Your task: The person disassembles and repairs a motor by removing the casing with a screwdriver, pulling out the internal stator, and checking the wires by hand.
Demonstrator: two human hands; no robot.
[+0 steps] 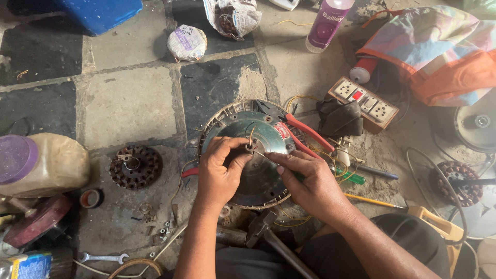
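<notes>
Beside the white-labelled round packet (187,43), a purple-labelled bottle (327,23).

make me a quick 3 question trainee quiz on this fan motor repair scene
1. True or false: both hands work at the centre of the round metal motor cover.
2. What lies left of the cover on the floor? A) a wound stator B) a kettle C) a shoe
3. Fill in: the pliers beside the cover have ___ handles.

Key
1. True: the left hand and right hand pinch thin wires at the hub.
2. A: the wound stator.
3. Red: the pliers.
</notes>
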